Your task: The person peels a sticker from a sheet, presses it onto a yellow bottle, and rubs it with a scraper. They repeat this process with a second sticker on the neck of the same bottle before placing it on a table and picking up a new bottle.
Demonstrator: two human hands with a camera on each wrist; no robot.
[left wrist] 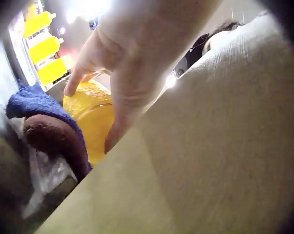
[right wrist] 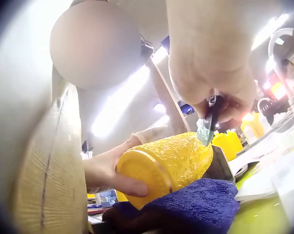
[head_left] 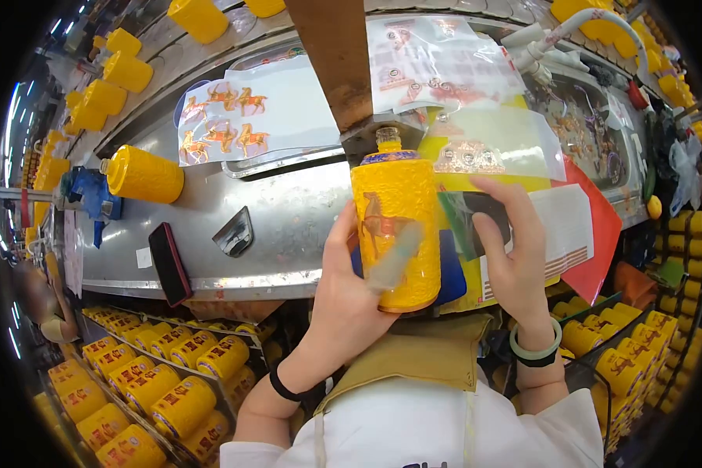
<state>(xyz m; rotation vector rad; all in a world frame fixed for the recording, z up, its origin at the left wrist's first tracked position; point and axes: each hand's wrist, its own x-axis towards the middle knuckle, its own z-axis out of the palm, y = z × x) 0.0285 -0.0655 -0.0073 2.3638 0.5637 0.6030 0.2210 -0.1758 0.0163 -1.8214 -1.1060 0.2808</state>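
My left hand (head_left: 343, 304) grips the lower part of a yellow embossed bottle (head_left: 390, 183) with a clear glass neck and a red-gold horse picture. In the right wrist view, my left thumb lies near the base of the bottle (right wrist: 174, 165). My right hand (head_left: 515, 249) pinches a scraper (right wrist: 212, 114) with a black handle and a pale green blade, its edge right at the bottle's upper part. A blurred pale strip (head_left: 395, 257) overlaps the bottle's lower front. Under the bottle lies a blue cloth (right wrist: 205, 200).
On the metal bench (head_left: 288, 210) are horse decal sheets (head_left: 225, 125), a phone (head_left: 169, 264), a dark blade-shaped piece (head_left: 235, 232) and another yellow bottle (head_left: 145, 174). A brown beam (head_left: 331, 54) descends behind my bottle. Crates of decorated bottles (head_left: 183, 405) stand below; a red sheet (head_left: 597, 226) lies right.
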